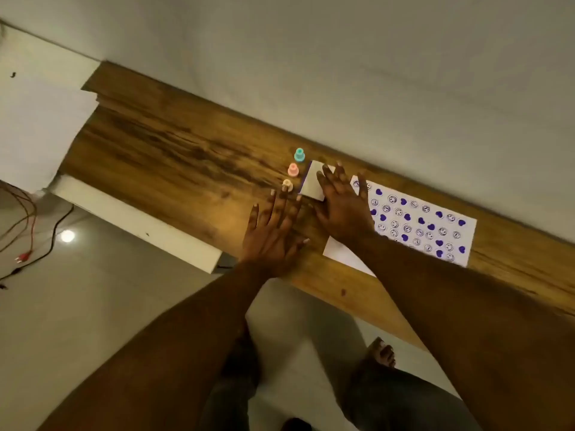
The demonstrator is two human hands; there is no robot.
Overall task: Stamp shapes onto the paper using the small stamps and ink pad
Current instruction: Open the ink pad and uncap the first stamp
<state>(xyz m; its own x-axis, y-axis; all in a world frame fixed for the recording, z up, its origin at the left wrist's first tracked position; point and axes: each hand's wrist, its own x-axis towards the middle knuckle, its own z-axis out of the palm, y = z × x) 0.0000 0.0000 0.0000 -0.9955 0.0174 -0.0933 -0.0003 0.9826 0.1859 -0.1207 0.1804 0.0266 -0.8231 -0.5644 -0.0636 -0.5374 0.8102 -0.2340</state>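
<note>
Reaching out flat over the brown wood-grain tabletop (174, 157), the left hand (273, 231) has its fingers spread wide and holds nothing. Just beyond its fingertips stand three small plastic stamps in a row: the cream one (287, 184) nearest, almost at the middle fingertip, then the pink one (293, 170), then the teal one (299, 154) farthest. To their right, the right hand (342, 206) also lies open, its fingers splayed across the white rectangular ink pad case (312, 181), which looks closed. Under its palm and beyond lies the white paper sheet (448, 231), already crowded with purple hearts and smiley faces. Stamping seems near its end or paused; another print would call for opening the pad and pinching a stamp.
</note>
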